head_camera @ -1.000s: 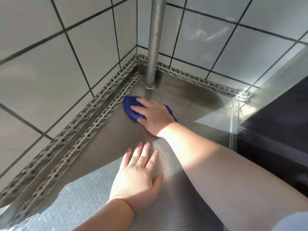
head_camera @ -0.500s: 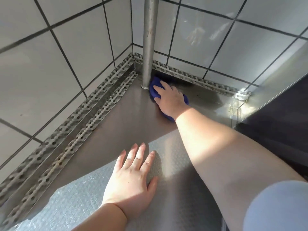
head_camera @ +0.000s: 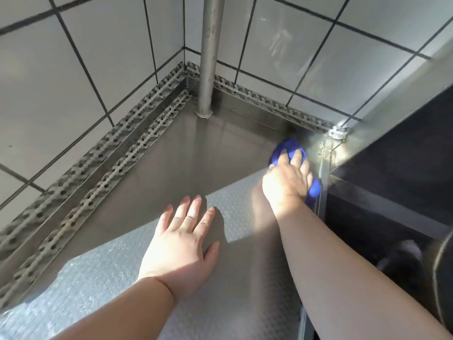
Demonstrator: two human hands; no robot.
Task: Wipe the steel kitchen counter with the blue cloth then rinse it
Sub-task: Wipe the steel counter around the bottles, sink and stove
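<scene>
On one steel counter [head_camera: 171,163], two hands: right hand [head_camera: 285,184] flat atop one blue cloth [head_camera: 289,148], left hand [head_camera: 180,249] spread.

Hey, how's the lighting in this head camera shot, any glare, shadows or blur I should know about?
Head view: hard sunlight washes out the right hand pressing the blue cloth; the left hand casts a sharp shadow on the steel counter; glare flares at the corner bracket; the perforated strips look smeared; wide-angle bends the tile lines.

A commercial-style kitchen: steel counter [head_camera: 171,153] set into a white-tiled wall [head_camera: 73,77] corner, with a steel pole [head_camera: 209,57].
</scene>
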